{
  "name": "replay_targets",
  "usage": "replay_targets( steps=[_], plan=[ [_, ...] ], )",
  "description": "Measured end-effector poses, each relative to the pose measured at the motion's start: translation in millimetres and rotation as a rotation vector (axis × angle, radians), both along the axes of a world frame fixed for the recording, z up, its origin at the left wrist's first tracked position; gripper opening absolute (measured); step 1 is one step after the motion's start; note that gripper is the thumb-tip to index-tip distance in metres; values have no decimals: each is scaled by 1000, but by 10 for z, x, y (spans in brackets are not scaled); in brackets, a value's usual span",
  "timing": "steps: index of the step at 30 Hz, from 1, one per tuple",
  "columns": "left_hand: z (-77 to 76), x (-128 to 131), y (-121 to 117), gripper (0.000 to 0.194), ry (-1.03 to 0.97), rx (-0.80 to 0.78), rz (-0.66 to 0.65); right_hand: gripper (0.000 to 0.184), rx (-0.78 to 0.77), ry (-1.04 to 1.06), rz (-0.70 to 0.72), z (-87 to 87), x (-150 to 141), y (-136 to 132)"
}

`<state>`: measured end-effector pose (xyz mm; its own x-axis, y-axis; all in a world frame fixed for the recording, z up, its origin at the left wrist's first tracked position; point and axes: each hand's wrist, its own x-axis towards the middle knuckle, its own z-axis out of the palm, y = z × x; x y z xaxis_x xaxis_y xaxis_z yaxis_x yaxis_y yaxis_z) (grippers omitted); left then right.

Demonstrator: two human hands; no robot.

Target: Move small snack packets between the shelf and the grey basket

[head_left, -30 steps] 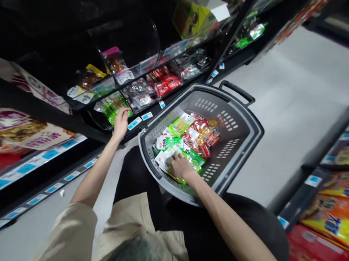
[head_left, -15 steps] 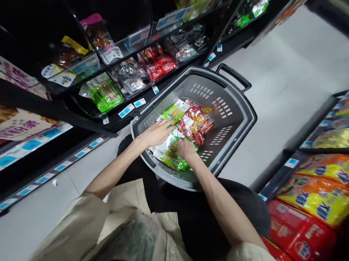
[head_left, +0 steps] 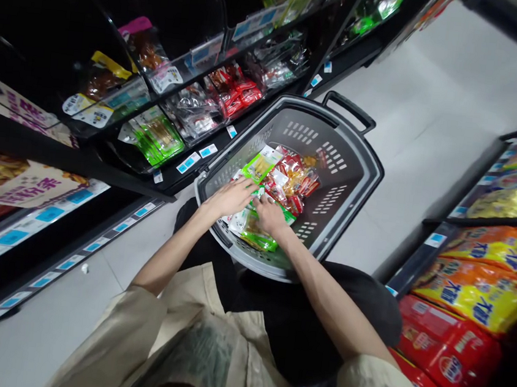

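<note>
A grey plastic shopping basket point(head_left: 355, 173) stands on the floor before my knees, with several snack packets inside. My left hand point(head_left: 233, 197) reaches over its near left rim, fingers stretched out and lying on the packets. Close beside it, my right hand point(head_left: 271, 215) has its fingers bent at the upper edge of a green-edged clear snack packet point(head_left: 252, 231); the fingertips are partly hidden. Beyond the hands lie another green and white packet point(head_left: 262, 163) and red-and-clear packets point(head_left: 293, 179) with yellowish contents.
On the left, black shelving point(head_left: 127, 121) holds green packets point(head_left: 157, 138), red packets point(head_left: 241, 96) and price tags along its edges. A low shelf on the right carries orange-yellow bags point(head_left: 479, 290) and red packs point(head_left: 446, 342). The basket handle point(head_left: 352, 112) sticks out at the far side.
My right hand has shifted slightly up and left over the packet, towards my left hand. The left hand stays about where it was. The view has moved slightly.
</note>
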<state>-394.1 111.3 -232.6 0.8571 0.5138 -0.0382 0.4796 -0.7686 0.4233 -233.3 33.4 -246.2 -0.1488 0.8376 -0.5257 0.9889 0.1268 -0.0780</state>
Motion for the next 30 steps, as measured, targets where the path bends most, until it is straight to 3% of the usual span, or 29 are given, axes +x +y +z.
replay_targets(
  steps=[3,11,15,18,22,26,30],
  plan=[
    [10,3,-4,30,-5,1,6,72,-9,30,76,-34,-56,-43],
    [-27,-8,8,31,-35,-13,31,65,-30,-36,82,-84,-179,-128],
    [3,-11,35,33,-58,-12,61,39,-75,33,-36,-57,-106,-28],
    [47,-7,34,34,-118,-10,134,31,-19,126,-160,4,53,106],
    [97,-4,30,34,-365,-59,326,32,260,436,-433,150,323,300],
    [115,-25,52,38,-615,-330,550,50,434,987,-708,301,418,375],
    [117,-46,47,50,-617,-658,483,55,445,1331,-863,375,327,349]
  ],
)
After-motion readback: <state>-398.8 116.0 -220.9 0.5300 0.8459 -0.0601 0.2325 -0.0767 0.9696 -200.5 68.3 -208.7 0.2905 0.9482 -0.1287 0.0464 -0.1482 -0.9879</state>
